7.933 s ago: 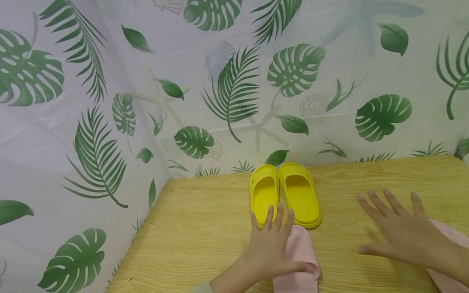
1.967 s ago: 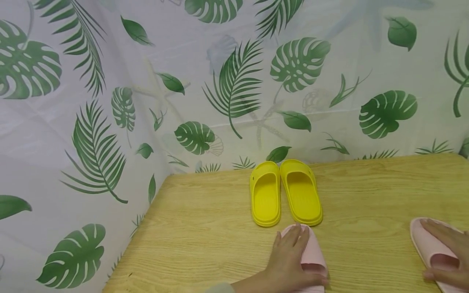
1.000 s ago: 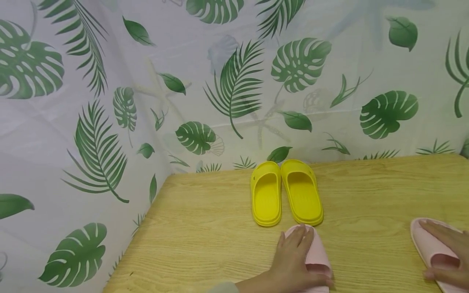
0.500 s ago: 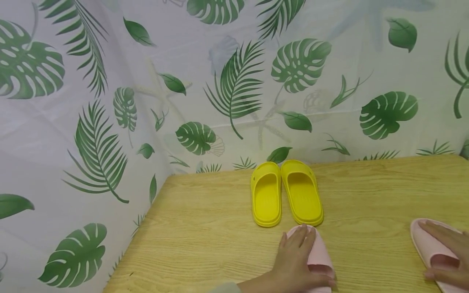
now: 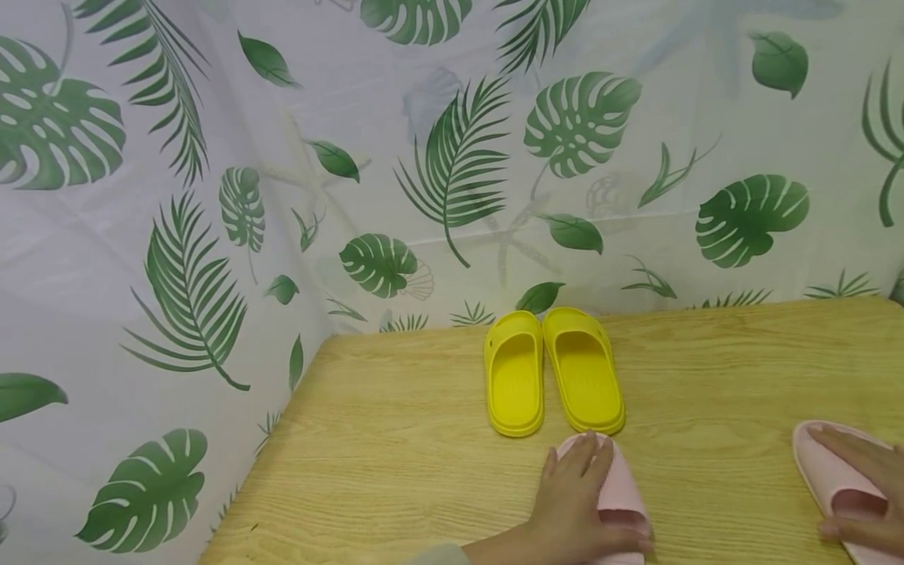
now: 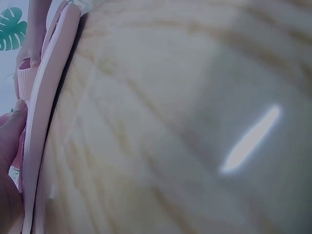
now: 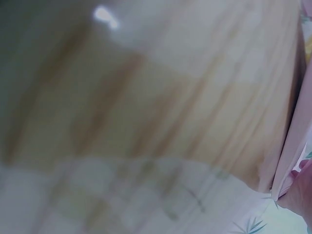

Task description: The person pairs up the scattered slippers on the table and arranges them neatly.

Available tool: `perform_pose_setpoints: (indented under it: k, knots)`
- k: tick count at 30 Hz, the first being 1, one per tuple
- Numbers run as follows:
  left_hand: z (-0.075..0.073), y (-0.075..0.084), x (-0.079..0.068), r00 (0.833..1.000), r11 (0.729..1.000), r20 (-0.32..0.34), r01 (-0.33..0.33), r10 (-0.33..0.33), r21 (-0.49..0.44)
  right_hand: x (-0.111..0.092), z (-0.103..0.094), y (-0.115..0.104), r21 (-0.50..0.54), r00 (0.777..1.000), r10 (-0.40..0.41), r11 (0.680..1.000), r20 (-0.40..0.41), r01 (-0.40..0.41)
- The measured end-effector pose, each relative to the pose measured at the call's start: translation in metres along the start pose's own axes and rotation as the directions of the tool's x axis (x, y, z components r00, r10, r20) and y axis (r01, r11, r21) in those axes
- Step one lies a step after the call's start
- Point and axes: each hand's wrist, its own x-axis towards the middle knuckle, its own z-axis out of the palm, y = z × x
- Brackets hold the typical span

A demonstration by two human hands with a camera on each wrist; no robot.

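Two pink slippers lie toe-forward on the wooden tabletop [image 5: 381,447], well apart. My left hand [image 5: 568,510] spans the left pink slipper [image 5: 618,482], fingers over its toe and thumb across at the right edge. At the right border, my right hand [image 5: 886,468] lies over the right pink slipper [image 5: 818,461], its thumb at the left edge by the foot opening. Both heels are out of the head view. Seen from the left wrist, the slipper's sole edge [image 6: 41,112] stands beside the thumb. The right wrist view shows a pink edge [image 7: 295,129] and part of the hand.
A pair of yellow slippers [image 5: 586,384] stands side by side near the table's back edge, just ahead of the left pink slipper. Behind and to the left hangs a white leaf-print cloth [image 5: 297,196].
Both hands, spread above the pink slippers in the oldest frame, came down onto them. Over the last two seconds the left hand and its slipper slid slightly right; the right hand stayed nearly still.
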Motion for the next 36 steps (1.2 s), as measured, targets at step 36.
perform_pose_setpoints:
  k: [36]
  knots:
    - [0.0039, 0.0058, 0.0044, 1.000, 1.000, -0.008, -0.007, 0.008, 0.020, 0.0000, 0.0021, 0.0067, -0.056, 0.999, 0.011, 0.998, 0.039, -0.009]
